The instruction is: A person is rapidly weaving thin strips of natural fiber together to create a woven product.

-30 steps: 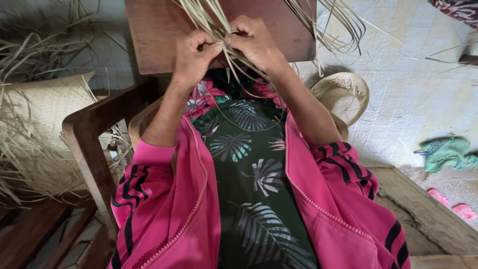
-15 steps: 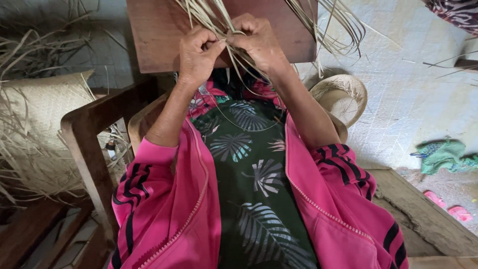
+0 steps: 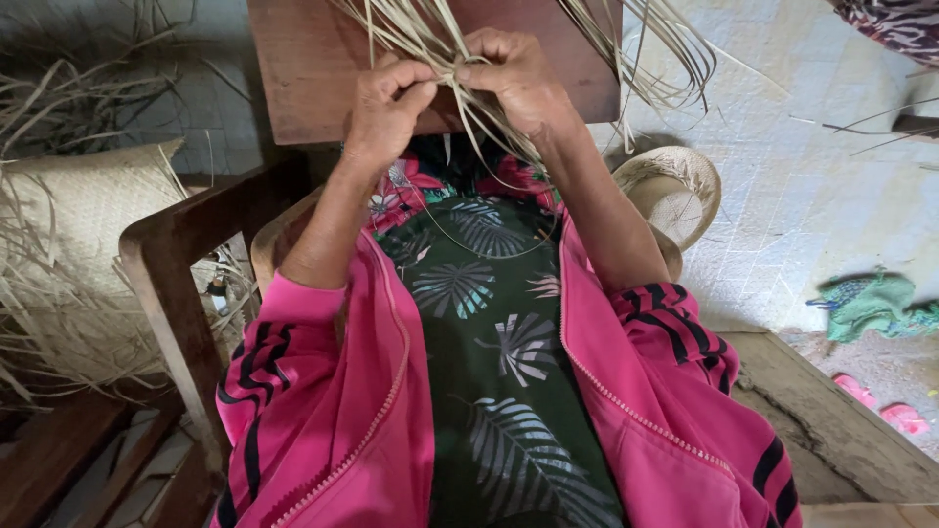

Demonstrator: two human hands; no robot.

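Since a second ago both hands have closed tighter at 12 o'clock: the left hand (image 3: 388,103) and right hand (image 3: 513,78) pinch the dry straw strips (image 3: 442,70) over the wooden board (image 3: 313,68), indicating the weave is being drawn snug.

pale dried straw strips (image 3: 411,29): tops cut off by upper edge
brown wooden board (image 3: 313,68): top cropped
fingertips (image 3: 468,70): buried in strips
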